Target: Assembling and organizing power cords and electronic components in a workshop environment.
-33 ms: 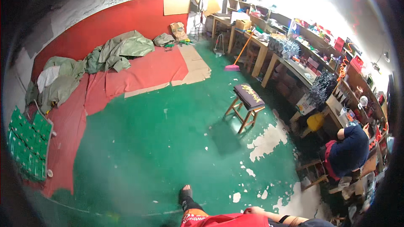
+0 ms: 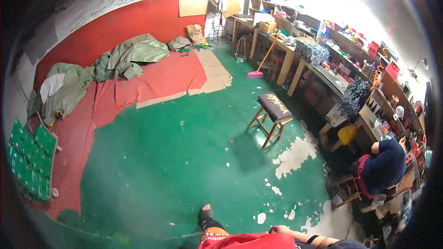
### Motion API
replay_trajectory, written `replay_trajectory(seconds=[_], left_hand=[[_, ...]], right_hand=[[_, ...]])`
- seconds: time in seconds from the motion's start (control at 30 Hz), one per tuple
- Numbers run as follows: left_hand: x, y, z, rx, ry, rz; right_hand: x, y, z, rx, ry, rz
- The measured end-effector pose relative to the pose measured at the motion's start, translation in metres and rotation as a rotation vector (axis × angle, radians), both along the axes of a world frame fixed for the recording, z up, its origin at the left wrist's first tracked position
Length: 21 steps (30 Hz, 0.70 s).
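At the bottom edge, my right hand (image 2: 278,229) is against the far edge of a red apron (image 2: 249,241) with pale print, worn at my front. Its fingers look curled in on the cloth, though the fingertips are hidden. A dark band circles the right forearm (image 2: 318,240). My left hand does not show. Beneath me, my foot (image 2: 206,210) stands on the green floor (image 2: 152,157). The nearest furniture ahead is a wooden stool (image 2: 272,119) with a dark cushion on its seat.
Cluttered workbenches (image 2: 330,78) line the right wall, where a seated person (image 2: 384,166) bends over one. A broom (image 2: 267,57) leans there. Red sheeting (image 2: 152,80) with crumpled greenish cloth (image 2: 134,53) spreads along the left and back. Stacked green boxes (image 2: 32,157) stand far left.
The whole view has shifted very slightly, so the stool and benches appear a touch further right and lower. My right hand stays at the apron.
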<state>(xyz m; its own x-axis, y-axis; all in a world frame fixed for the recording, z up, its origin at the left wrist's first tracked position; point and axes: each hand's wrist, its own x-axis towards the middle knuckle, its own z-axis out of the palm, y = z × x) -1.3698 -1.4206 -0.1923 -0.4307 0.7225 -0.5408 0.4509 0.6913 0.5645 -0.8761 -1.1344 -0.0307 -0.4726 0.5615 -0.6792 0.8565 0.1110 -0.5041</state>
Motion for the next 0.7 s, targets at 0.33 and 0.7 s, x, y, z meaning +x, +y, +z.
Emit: replay_trajectory(seconds=[0.33, 0.7], left_hand=[[-0.156, 0.433, 0.141, -0.109, 0.128, -0.166], [-0.171, 0.773, 0.147, 0.029, 0.089, -0.786]], right_hand=[[-0.13, 0.199, 0.06, -0.077, 0.094, -0.515], [-0.173, 0.44, -0.038, -0.018, -0.182, -0.468]])
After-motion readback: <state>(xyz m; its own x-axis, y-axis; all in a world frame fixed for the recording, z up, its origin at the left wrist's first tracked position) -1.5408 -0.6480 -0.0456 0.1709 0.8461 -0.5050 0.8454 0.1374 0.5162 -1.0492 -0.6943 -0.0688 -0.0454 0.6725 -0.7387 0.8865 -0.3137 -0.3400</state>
